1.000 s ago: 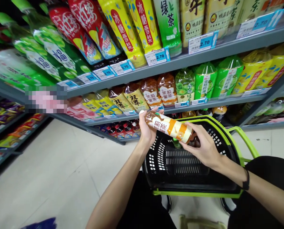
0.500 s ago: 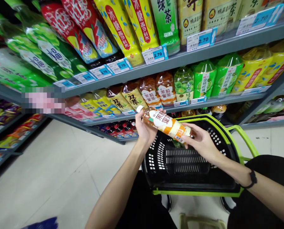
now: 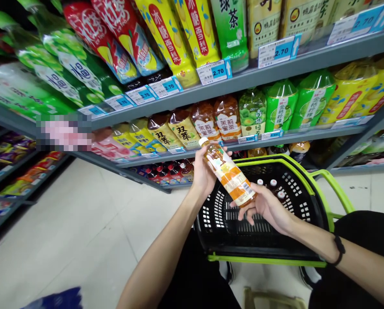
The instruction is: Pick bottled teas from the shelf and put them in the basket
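Observation:
Between my hands is a bottle of tea with a white cap and an orange and cream label, tilted with its cap up and to the left. My left hand is closed around the neck end. At the base, my right hand grips with the thumb on top, some fingers reaching out below. Under the bottle stands a black shopping basket with a lime green rim. Several white-capped bottles are inside it, partly hidden by the bottle and my right hand.
Ahead, a grey shelf carries rows of bottled drinks with blue price tags. Similar tea bottles stand on its middle level. Snack packs fill another shelf at the left. A lime green handle sticks out on the basket's right.
The bottle has been turned about its length, so a different side of the label faces me, and its base has dropped. White caps in the basket have come into view.

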